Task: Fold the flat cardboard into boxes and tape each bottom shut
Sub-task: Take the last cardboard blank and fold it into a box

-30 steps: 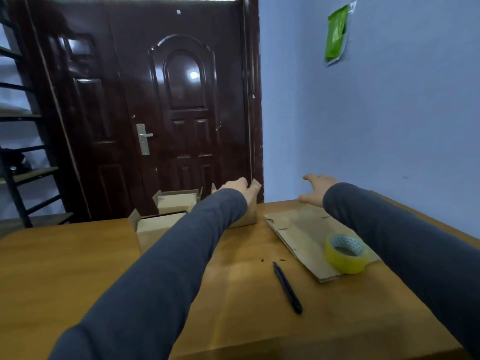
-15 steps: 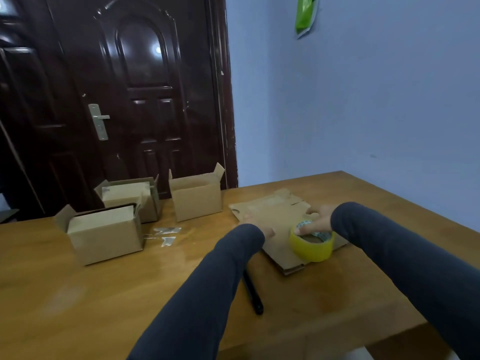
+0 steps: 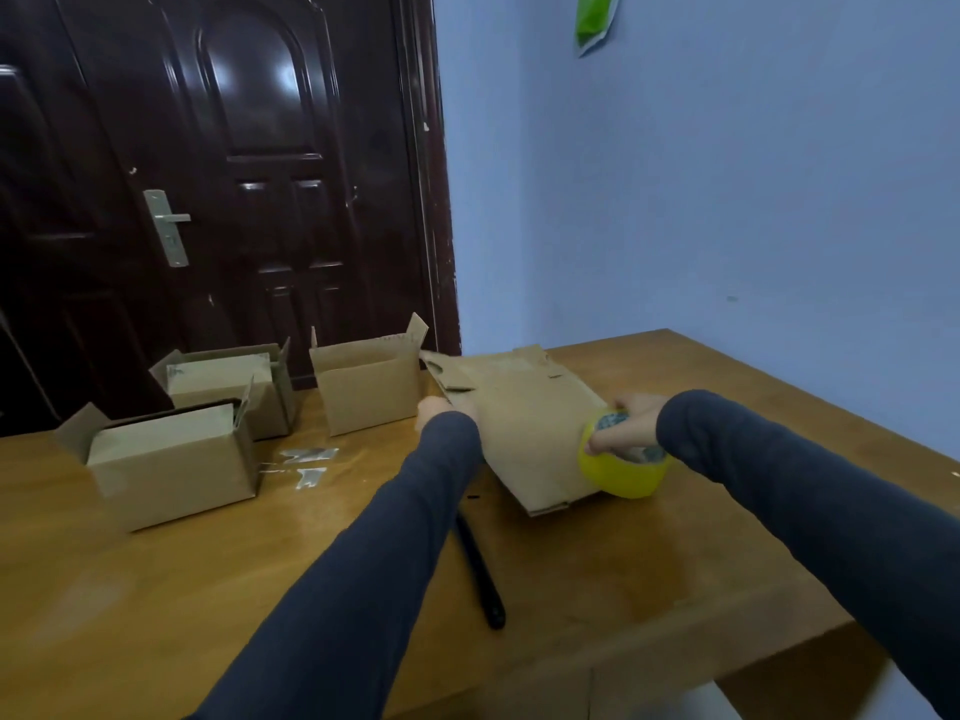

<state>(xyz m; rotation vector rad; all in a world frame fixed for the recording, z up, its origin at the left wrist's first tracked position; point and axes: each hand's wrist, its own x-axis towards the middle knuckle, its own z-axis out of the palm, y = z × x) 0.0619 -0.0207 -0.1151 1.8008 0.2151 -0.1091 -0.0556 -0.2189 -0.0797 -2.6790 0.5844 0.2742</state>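
Beside three boxes [image 3: 171,462] [image 3: 228,381] [image 3: 369,392], right grip [image 3: 626,423] clasps one tape roll [image 3: 623,478] (left grip [image 3: 441,410] pinches cardboard [image 3: 524,423]).

Three boxes [image 3: 171,459] left of flat cardboard [image 3: 524,423], pen [image 3: 480,574] in front

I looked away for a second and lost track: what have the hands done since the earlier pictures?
The left hand left the rightmost box and came back to grip the flat cardboard at its left edge. The right hand drew back from the cardboard's far end and took hold of the tape roll, tipping it up. The other boxes and the pen stayed put.
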